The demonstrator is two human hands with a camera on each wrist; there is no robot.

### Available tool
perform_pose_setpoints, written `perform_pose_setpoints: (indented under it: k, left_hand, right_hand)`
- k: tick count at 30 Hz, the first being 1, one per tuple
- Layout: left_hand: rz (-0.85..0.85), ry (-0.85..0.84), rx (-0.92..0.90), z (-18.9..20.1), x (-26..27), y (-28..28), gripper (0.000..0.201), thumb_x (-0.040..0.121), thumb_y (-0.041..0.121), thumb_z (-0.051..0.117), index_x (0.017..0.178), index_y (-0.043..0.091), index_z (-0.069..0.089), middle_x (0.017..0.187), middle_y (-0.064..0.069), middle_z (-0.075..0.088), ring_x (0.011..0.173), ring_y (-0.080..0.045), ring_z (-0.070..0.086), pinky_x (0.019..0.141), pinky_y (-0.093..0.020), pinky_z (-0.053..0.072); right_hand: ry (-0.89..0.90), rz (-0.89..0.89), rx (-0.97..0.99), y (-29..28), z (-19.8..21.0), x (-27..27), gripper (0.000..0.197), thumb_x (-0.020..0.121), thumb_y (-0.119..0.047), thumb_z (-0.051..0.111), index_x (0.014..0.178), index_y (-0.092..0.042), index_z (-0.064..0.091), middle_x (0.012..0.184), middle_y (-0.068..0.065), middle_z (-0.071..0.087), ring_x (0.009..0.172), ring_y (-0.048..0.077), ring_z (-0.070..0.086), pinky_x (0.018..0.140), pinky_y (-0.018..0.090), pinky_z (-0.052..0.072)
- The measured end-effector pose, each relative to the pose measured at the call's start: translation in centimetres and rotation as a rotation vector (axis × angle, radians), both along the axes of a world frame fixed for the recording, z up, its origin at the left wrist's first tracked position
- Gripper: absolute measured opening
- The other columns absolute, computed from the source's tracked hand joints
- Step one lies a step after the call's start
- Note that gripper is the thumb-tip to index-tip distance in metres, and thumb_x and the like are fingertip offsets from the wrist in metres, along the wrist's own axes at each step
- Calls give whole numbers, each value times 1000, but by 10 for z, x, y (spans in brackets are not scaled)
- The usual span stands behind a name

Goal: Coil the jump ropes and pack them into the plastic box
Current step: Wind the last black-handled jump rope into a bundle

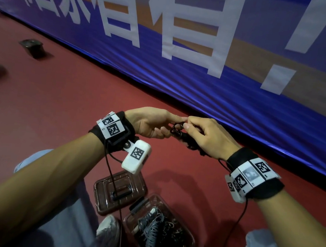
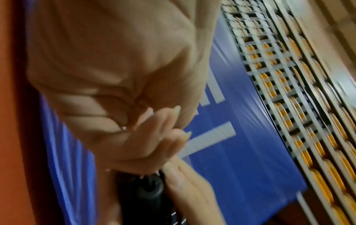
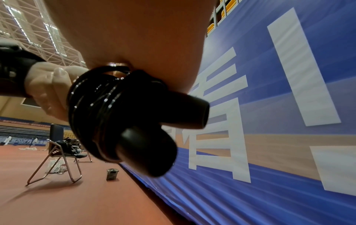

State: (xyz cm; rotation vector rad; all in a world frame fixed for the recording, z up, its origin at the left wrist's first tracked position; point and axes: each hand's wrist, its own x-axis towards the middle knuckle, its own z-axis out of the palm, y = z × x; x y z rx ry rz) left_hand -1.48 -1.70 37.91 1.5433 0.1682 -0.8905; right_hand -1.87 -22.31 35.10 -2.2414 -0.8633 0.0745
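Observation:
A black jump rope (image 1: 179, 132) is held in the air between both hands, above the floor. My right hand (image 1: 201, 134) grips its two black handles (image 3: 163, 129) with the cord (image 3: 92, 106) wound round them in several turns. My left hand (image 1: 154, 125) pinches the cord's loops at the top of the bundle. The left wrist view is blurred and shows fingers (image 2: 169, 137) and a black handle end (image 2: 148, 187). The clear plastic box (image 1: 158, 231) stands open on the floor below my hands, with grey and black coiled ropes (image 1: 153, 229) inside.
The box's lid (image 1: 119, 191) lies flat just left of the box. A blue banner (image 1: 224, 69) runs along the wall close behind my hands. A small dark container (image 1: 32, 47) stands on the red floor at far left. A folding chair (image 3: 61, 152) stands farther off.

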Motion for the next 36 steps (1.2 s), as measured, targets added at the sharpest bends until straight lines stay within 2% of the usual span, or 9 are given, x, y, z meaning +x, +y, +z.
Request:
perform_pose_setpoints:
  k: [4,6,12,17,21,23,30,33,36]
  left_hand:
    - [-41,-373,232,-6,-5,-4,29,99,28,61,85,4,68,75,-6,59,41,-9,41,35,-19,29]
    - [-34,-446,283,-9,-6,-4,28,97,25,65,85,1,70,71,-6,63,41,-10,44,37,-20,32]
    - [-65,-477,328,-3,-2,-2,20,91,18,71,77,3,66,53,-2,58,42,-10,46,42,-19,36]
    - [-264,-964,677,-13,0,-1,28,89,31,69,70,11,68,64,0,66,54,-12,56,55,-20,43]
    - [-298,-1234,740,-14,2,1,33,93,27,65,65,11,56,71,3,56,62,-12,50,58,-22,38]
    - [-305,-1205,732,-13,3,2,33,92,24,65,65,9,52,68,2,55,60,-13,48,57,-24,38]
    - [-294,-643,601,-1,3,9,23,88,22,65,68,12,61,61,-1,47,57,-14,38,52,-26,31]
    - [-172,-594,548,-2,4,5,15,83,18,66,69,12,63,66,-6,51,59,-14,42,55,-25,35]
    - [-191,-646,463,-3,3,3,16,89,17,66,75,10,64,70,-6,54,58,-10,43,55,-23,36]
  right_hand:
    - [-52,-46,-140,3,0,-4,36,104,-39,49,70,-28,47,60,-7,59,44,9,53,45,37,42]
    - [-67,-62,-202,4,-1,-5,35,103,-39,49,70,-25,47,55,-7,55,41,9,47,43,32,36]
    - [18,-19,-138,4,0,-3,36,101,-40,50,72,-19,45,62,0,66,43,18,61,39,43,47]
    - [-17,-58,-249,7,-7,-5,36,100,-44,48,75,-19,45,62,-1,64,48,22,59,48,44,48]
    - [-14,-97,-247,6,-2,-2,37,100,-45,50,71,-23,43,61,-2,56,53,25,56,49,39,41]
    - [27,-68,-230,6,-1,-1,38,101,-44,50,72,-21,44,61,-2,58,52,26,59,46,40,42]
    - [135,2,-166,17,-5,-10,35,105,-40,47,76,-22,48,65,-5,61,48,22,60,45,44,48]
    - [92,-2,-149,17,-3,-10,32,107,-39,42,79,-23,48,68,-2,64,52,28,64,47,50,50]
    - [93,-35,-188,10,-1,-6,32,106,-45,39,80,-27,48,72,2,67,53,28,66,48,52,50]
